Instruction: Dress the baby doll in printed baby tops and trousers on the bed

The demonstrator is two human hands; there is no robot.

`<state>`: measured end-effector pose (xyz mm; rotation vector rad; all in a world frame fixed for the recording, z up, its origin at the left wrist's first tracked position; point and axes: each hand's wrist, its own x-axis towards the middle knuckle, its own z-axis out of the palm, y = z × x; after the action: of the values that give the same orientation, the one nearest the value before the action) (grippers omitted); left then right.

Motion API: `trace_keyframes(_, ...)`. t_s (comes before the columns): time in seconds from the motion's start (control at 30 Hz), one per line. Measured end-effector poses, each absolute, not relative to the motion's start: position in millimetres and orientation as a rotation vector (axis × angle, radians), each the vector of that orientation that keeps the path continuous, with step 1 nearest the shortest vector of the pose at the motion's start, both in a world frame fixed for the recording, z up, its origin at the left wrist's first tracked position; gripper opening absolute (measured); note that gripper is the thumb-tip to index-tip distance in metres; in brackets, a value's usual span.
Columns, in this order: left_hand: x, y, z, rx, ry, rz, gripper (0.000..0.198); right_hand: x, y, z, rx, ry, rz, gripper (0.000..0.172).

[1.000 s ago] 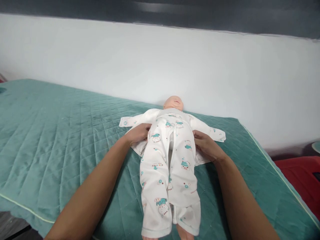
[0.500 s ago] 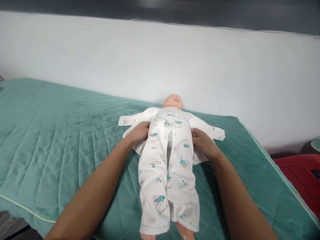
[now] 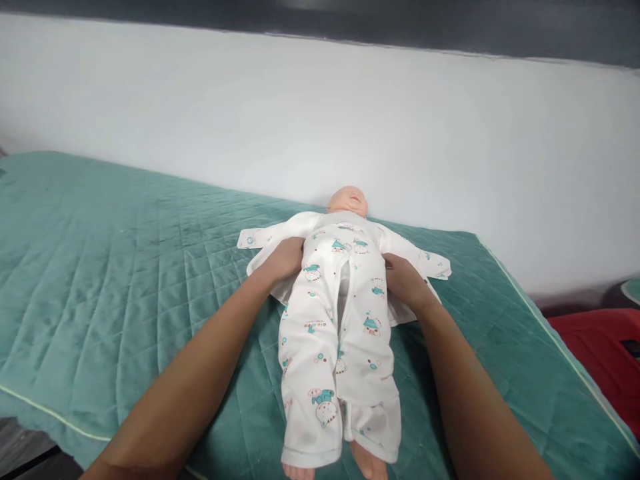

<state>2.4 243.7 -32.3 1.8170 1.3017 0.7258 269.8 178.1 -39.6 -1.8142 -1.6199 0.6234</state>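
Note:
A baby doll (image 3: 349, 199) lies on its back, head toward the wall and feet toward me. It wears white printed baby pants (image 3: 367, 353) with an open crotch seam, pulled up high over the torso. A white long-sleeved baby shirt (image 3: 300, 227) shows at the arms and spreads out beneath the sides. My left hand (image 3: 289, 259) is closed at the left side of the pants' upper part, its fingertips hidden by the cloth. On the opposite side my right hand (image 3: 404, 279) has its fingers curled against the pants, with the tips partly hidden.
A green quilted cover (image 3: 150, 280) lies under the doll, with pale piping along its edges. Behind it rises a white wall (image 3: 200, 107) with a dark band above. A red object (image 3: 595, 353) stands beyond the right edge.
My left hand has shifted slightly up and inward along the pants' side. The right hand stays at its side with a small shift of the fingers. The doll lies nearly as before.

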Motion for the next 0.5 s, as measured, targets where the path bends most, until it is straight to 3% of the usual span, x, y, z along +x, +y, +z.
trace_keyframes(0.23, 2.4, 230.4, -23.2, 1.527, 0.966, 0.685, 0.014, 267.5, 172.6, -30.7, -1.649, -1.615, 0.813, 0.019)
trace_keyframes(0.5, 1.6, 226.7, -26.1, 1.166, 0.813, 0.789, 0.017, 260.9, 165.6, -36.7, -1.430, -1.415, 0.957, 0.019)
